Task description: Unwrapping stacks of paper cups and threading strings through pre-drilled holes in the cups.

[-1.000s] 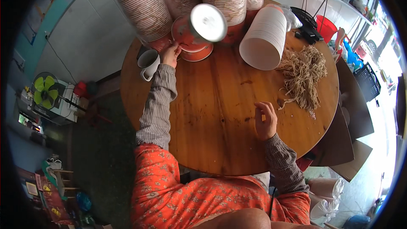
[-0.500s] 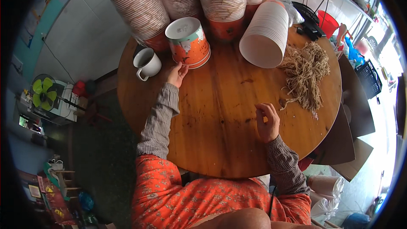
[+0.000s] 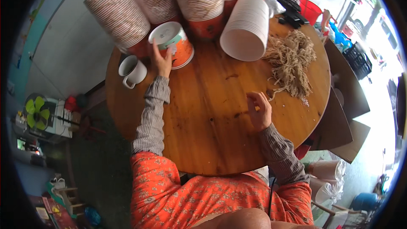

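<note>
A round wooden worktop (image 3: 212, 123) fills the centre; the left hand (image 3: 161, 59) grips an orange-and-white paper cup (image 3: 174, 44) at upper centre, the right hand (image 3: 259, 111) rests half-curled, holding nothing; a green fan (image 3: 36, 112) stands at left.

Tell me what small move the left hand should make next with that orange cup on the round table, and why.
Probably draw the orange paper cup toward the bare middle of the wooden table. The left hand grips its near side, close against the tall cup stacks and beside the white mug. The right hand waits in mid-table near the straw-coloured fibres.
</note>
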`<move>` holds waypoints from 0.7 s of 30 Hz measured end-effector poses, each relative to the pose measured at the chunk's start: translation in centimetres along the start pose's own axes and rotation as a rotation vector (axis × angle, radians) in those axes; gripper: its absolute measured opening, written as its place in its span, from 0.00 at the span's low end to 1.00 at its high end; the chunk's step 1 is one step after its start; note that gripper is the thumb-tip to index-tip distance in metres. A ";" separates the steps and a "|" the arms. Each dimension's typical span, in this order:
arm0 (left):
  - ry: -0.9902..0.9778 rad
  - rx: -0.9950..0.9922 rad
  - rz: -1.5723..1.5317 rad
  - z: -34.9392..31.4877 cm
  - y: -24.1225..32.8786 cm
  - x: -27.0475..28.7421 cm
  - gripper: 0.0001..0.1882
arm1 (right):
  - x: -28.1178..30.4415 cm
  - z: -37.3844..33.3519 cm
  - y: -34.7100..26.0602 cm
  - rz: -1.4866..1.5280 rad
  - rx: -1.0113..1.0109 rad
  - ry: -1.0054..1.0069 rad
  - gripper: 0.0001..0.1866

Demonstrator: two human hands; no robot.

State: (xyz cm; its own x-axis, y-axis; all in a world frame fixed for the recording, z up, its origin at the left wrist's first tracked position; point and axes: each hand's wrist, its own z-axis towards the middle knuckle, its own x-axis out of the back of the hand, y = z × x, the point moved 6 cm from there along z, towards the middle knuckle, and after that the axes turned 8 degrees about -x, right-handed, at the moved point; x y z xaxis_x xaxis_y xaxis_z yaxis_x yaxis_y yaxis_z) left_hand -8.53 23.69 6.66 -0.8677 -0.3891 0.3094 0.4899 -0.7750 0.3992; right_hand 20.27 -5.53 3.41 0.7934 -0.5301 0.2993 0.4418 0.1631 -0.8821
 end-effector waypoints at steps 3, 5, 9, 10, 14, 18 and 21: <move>0.042 -0.005 0.275 -3.2 2.8 -0.3 0.38 | 1.9 4.5 0.7 -0.058 0.093 0.162 0.07; 0.003 -0.036 0.128 -4.8 6.5 -1.4 0.31 | 3.2 8.7 1.8 -0.171 0.154 0.315 0.10; -0.122 0.096 -0.122 -9.7 5.8 -4.0 0.18 | 1.9 14.3 1.9 -0.323 0.234 0.459 0.15; -0.151 0.141 -0.195 -10.4 5.9 -4.9 0.16 | 1.4 15.3 2.1 -0.319 0.220 0.430 0.15; -0.256 0.088 -0.211 -10.6 10.4 -6.6 0.14 | 1.6 17.6 3.1 -0.370 0.186 0.509 0.13; -0.243 0.067 -0.189 -10.7 9.1 -6.2 0.14 | 1.4 18.5 2.7 -0.410 0.202 0.510 0.12; -0.218 0.116 -0.232 -10.8 8.6 -6.1 0.13 | 1.5 18.9 3.4 -0.448 0.152 0.423 0.09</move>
State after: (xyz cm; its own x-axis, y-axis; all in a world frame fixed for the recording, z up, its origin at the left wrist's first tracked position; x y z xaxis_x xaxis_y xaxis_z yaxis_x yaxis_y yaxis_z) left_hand 0.09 13.99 -1.09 -0.9248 -0.0838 0.3711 0.2989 -0.7636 0.5723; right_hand 30.83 9.98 7.76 0.2977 -0.8522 0.4303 0.7717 -0.0505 -0.6340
